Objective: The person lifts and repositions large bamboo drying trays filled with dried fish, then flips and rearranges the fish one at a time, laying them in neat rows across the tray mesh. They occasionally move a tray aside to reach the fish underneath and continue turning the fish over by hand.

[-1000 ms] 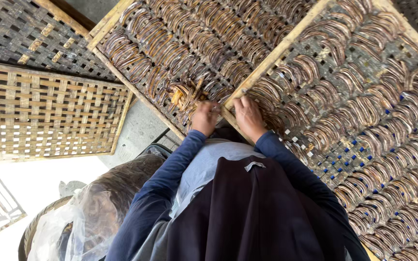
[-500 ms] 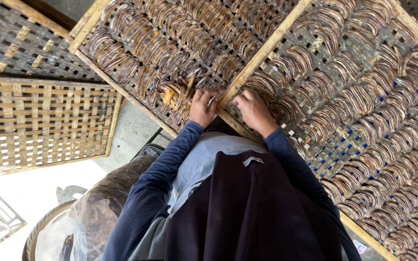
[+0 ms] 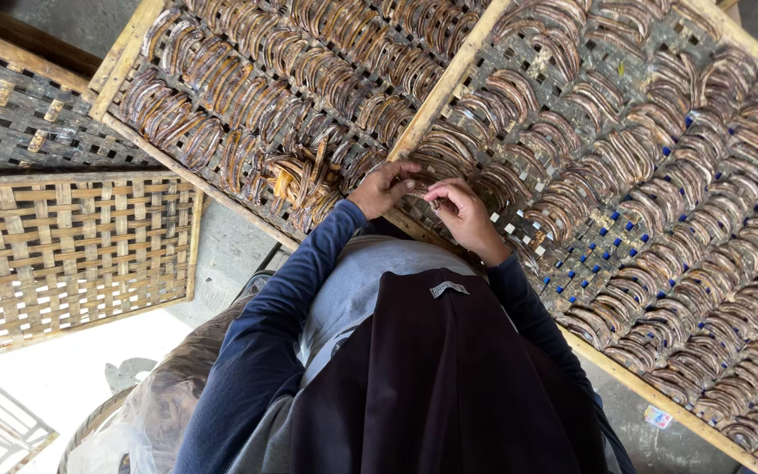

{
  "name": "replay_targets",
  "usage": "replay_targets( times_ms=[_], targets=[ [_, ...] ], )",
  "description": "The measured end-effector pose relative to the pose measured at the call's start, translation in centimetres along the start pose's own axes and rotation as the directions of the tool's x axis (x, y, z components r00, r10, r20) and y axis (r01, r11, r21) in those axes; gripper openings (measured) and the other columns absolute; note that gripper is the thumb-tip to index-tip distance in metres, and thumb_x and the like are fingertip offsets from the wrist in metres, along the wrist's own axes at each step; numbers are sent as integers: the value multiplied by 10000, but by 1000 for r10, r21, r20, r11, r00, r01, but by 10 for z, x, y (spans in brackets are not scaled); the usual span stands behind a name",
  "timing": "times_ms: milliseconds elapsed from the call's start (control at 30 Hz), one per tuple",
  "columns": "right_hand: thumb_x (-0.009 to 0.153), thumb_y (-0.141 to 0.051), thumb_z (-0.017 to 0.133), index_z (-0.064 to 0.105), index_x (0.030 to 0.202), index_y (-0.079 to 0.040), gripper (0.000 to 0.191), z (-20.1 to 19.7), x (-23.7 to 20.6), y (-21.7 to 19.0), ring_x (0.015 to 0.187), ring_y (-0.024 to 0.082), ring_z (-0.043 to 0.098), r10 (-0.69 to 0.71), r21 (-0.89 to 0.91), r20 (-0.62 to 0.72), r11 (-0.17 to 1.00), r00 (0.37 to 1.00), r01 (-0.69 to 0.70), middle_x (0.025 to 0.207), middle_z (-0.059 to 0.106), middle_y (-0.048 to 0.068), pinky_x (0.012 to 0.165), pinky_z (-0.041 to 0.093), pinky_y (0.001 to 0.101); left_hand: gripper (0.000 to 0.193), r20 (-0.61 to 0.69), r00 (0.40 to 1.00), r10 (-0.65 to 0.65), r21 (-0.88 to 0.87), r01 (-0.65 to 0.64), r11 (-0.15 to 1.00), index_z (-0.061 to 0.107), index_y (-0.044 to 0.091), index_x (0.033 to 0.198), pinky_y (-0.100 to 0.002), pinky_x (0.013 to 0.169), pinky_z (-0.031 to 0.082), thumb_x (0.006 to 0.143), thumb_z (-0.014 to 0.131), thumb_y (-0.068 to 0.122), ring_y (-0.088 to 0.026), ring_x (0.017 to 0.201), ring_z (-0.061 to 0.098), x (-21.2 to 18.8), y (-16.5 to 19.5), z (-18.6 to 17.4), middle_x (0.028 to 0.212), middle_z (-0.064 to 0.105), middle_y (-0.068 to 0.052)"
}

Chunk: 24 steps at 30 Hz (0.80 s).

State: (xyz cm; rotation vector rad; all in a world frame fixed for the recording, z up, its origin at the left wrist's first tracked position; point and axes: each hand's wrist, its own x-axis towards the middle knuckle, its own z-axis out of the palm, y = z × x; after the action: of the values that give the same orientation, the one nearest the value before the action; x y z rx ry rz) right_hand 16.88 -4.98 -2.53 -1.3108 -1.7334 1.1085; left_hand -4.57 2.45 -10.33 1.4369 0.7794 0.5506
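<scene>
Woven bamboo drying racks [image 3: 63, 254] are lying side by side, the nearest wood-framed rack [image 3: 449, 83] covered with rows of curved brown dried fish [image 3: 625, 149]. The left hand [image 3: 383, 187] and right hand [image 3: 462, 215] are meeting at its centre bar, fingers curled, pinching one small fish piece [image 3: 421, 187] between them.

- Woven bamboo-strip drying rack, pale wooden frame [image 3: 436, 101]: rough, matt.
- Curved brown dried strips [image 3: 625, 158]: wrinkled, faint sheen.
- Clear plastic bag [image 3: 164, 408]: glossy, crinkled.
</scene>
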Motion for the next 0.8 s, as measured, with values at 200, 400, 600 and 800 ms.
replay_targets(
  times_ms=[200, 400, 600, 800],
  targets=[
    [922, 120, 568, 728, 1133, -67, 324, 13, -22, 20, 1145, 263, 665, -97, -240, 76, 964, 992, 113, 1283, 656, 118, 961, 559, 340, 407, 15, 993, 116, 468, -109, 877, 639, 127, 1243, -391, 895, 602, 854, 751, 83, -305, 992, 733, -7, 6, 1, 1189, 654, -157],
    [971, 23, 639, 637, 1169, -29, 205, 20, -20, 15, 990, 266, 700, 88, -168, -40, 981, 995, -94, 1116, 659, 124, 851, 571, 383, 445, 9, 1000, 9, 668, -12, 744, 638, 132, 1226, -437, 832, 583, 806, 785, 141, -358, 922, 718, -6, 15, 3, 1150, 654, -165],
    [957, -17, 644, 619, 1102, -22, 148, 23, -17, 2, 956, 288, 705, 44, -241, -63, 969, 997, -58, 1049, 650, 132, 827, 568, 388, 354, -47, 994, 103, 570, -58, 819, 669, 144, 1243, -428, 866, 588, 902, 710, 59, -368, 971, 712, -7, 7, -10, 1188, 676, -139],
    [922, 16, 644, 629, 1105, -31, 190, 22, -21, 4, 923, 328, 677, 7, -325, -38, 946, 999, -19, 1004, 656, 140, 804, 549, 421, 334, -50, 974, 219, 621, -141, 771, 693, 114, 1171, -423, 850, 583, 845, 745, 65, -364, 973, 701, -12, 5, -18, 1136, 684, -143]
  ],
)
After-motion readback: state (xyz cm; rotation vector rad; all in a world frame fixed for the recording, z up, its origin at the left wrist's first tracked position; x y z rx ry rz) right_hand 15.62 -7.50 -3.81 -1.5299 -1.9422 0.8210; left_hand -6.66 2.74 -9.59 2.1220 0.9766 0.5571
